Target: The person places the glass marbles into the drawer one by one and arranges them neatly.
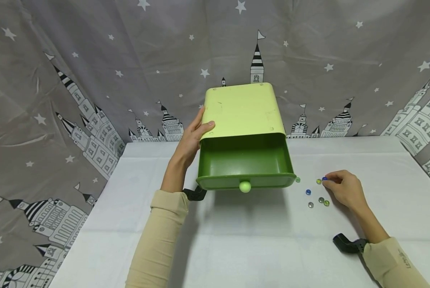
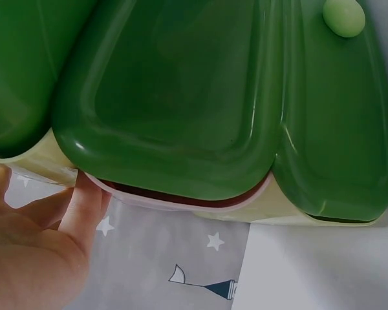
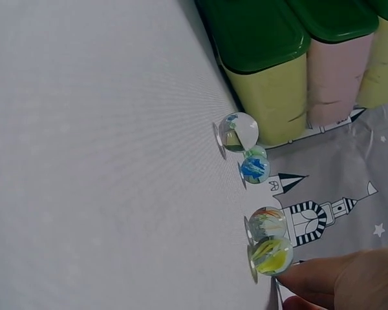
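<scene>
A small drawer cabinet (image 1: pixel 241 108) with a pale yellow top stands on the white table, its top green drawer (image 1: pixel 245 154) pulled out and nothing visible inside. My left hand (image 1: pixel 192 138) rests against the cabinet's upper left side, thumb over the top edge and fingers along the side. Over to the right, my right hand (image 1: pixel 346 190) pinches a blue marble (image 1: pixel 324 179) between thumb and index finger, down at the table. Beside those fingertips lies a yellow-green marble (image 1: pixel 319 181). Another blue marble (image 1: pixel 308 192) is a little nearer the cabinet.
Several more glass marbles lie loose between the cabinet and the right hand, among them a green marble (image 1: pixel 298 180) near the drawer's corner and a greyish marble (image 1: pixel 310 205). A pink drawer section (image 3: pixel 336 81) shows lower in the cabinet. Behind the table hangs a grey castle-print curtain (image 1: pixel 157 48).
</scene>
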`<state>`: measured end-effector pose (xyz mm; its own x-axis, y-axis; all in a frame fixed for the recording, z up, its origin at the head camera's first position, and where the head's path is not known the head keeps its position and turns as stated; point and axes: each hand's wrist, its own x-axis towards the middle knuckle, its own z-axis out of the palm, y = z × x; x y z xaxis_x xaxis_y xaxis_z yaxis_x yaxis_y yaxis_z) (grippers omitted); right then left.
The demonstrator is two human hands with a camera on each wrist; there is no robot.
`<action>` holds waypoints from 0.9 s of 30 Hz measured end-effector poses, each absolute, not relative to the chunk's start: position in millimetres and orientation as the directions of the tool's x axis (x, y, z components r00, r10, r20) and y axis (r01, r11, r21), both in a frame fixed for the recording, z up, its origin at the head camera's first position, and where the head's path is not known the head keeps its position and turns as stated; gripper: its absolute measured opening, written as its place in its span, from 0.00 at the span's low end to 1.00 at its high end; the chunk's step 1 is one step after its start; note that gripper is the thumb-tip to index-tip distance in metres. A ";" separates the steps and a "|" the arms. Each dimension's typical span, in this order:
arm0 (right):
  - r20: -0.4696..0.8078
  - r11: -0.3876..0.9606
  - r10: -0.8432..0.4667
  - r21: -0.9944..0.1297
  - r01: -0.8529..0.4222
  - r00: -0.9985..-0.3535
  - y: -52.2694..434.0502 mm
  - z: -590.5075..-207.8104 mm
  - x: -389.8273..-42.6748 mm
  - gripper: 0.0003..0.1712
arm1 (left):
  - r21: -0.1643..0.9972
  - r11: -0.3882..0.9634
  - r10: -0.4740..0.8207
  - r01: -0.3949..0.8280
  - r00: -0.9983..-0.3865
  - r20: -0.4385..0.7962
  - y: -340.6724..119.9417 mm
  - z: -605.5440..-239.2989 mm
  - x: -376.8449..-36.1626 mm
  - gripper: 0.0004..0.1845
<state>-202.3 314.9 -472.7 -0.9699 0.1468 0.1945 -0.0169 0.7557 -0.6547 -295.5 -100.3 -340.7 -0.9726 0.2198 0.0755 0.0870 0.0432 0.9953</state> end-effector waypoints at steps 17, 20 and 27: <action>0.220 0.764 0.153 -0.645 -0.026 -0.963 317.1 -474.8 -200.5 0.14 | 0.994 0.059 0.214 0.089 -0.974 0.074 -99.8 -341.4 -295.4 0.42; 0.224 0.765 0.152 -0.643 -0.029 -0.963 317.9 -474.6 -200.6 0.14 | 0.994 0.061 0.212 0.088 -0.975 0.073 -99.5 -341.2 -295.5 0.41; 0.206 0.759 0.152 -0.650 -0.019 -0.967 318.4 -472.7 -201.1 0.14 | 0.994 0.054 0.209 0.090 -0.975 0.076 -99.5 -341.4 -296.0 0.42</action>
